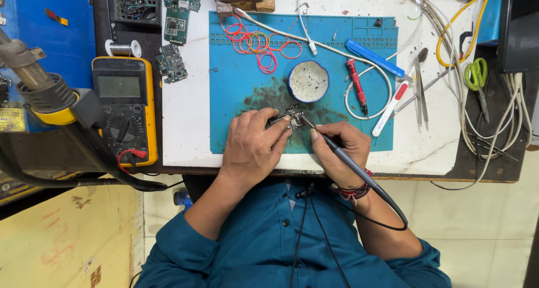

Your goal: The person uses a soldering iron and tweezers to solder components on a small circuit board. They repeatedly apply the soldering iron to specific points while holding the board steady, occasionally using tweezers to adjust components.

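White bench [191, 114], blue mat [236, 97], yellow multimeter [124, 109], perhaps tweezers [420, 91]

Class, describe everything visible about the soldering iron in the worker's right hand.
The soldering iron is a slim dark pen-shaped tool, held like a pencil in the right hand. Its thin metal tip slants up-left onto a small circuit board on the blue mat. A black cord runs from its rear, looping past the wrist.

Left hand [254, 147] pins small board [286, 119] on blue mat [236, 97]; right hand [339, 150] grips soldering iron [337, 150], tip on board.
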`<state>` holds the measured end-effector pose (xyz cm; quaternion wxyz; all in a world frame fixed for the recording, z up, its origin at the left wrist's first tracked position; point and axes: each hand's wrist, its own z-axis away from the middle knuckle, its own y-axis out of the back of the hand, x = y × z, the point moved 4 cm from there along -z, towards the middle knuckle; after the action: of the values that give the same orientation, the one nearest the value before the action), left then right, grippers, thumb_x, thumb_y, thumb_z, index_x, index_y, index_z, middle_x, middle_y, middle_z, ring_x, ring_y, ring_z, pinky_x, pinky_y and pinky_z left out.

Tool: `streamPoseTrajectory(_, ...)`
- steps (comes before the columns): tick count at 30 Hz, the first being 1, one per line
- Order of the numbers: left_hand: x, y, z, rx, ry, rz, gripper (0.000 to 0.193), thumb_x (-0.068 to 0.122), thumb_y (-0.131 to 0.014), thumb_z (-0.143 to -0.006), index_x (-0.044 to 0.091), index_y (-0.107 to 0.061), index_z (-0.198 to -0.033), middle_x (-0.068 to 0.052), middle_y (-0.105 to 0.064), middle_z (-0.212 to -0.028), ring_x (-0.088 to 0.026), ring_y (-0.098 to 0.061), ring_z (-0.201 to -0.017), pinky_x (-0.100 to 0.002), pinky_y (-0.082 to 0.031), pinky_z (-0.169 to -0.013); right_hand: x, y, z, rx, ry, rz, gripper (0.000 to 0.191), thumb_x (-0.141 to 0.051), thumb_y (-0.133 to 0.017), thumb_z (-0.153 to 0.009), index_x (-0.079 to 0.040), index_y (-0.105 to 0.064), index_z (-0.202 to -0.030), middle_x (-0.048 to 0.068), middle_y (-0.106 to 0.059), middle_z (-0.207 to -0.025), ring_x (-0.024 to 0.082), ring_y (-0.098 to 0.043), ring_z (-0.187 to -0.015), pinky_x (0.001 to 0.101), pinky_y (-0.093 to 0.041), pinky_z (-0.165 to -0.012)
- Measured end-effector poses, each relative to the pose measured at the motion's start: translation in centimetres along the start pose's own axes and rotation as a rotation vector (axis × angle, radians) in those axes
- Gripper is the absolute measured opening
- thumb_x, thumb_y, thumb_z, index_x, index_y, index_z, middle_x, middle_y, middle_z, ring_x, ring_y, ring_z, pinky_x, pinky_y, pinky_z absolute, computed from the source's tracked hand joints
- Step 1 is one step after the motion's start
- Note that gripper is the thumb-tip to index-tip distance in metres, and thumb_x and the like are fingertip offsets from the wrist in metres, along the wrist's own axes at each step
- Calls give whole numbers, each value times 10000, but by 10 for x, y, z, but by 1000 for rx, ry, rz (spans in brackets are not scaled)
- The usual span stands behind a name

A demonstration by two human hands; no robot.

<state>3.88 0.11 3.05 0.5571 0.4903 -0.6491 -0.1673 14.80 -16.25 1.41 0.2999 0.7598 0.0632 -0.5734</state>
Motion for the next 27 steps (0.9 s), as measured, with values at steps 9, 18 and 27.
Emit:
streamPoseTrajectory(9,2,0,-2,4,-6,-6,268,243,-741,-926,126,-749,-1166,-52,-646,-1183,-264,-592,-1084,-416,-449,-902,0,1,1,10,-4,-7,102,-20,-791,-901,11,-725,-972,41,-673,-787,57,-575,-684,221,-446,-613)
streamPoseTrajectory(18,-1,0,0,-7,2,0,271,242,-750,-928,124,-748,-1172,-56,-647,-1195,-262,-588,-1084,-415,-442,-909,-1,-1,-1,-2,0,-3,108,-16,-788,-899,17,-724,-979,37,-683,-798,50,-586,-690,219,-448,-617)
streamPoseTrajectory(27,-1,-1,0,-9,2,7,273,244,-747,-932,124,-751,-1177,-58,-649,-1204,-259,-590,-1095,-410,-440,-906,1,-1,-1,-11,-28,-21,93,-9,-778,-903,17,-719,-970,32,-683,-795,41,-583,-690,207,-454,-623)
